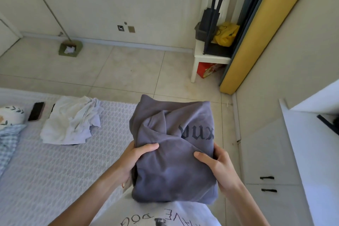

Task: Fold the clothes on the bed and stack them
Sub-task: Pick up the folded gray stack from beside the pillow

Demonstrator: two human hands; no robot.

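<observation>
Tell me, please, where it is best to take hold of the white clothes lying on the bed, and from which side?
The white clothes lie crumpled, loose folds bunched on the right. Probably best to come from above and pinch the straighter left edge with both hands, so that it hangs open. The phone lies close by.

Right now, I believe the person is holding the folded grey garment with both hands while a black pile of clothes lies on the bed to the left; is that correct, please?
Not quite: the pile of clothes is white, not black. The head view shows it lying on the bed to the left, while the left hand and right hand both hold the folded grey garment.
</observation>
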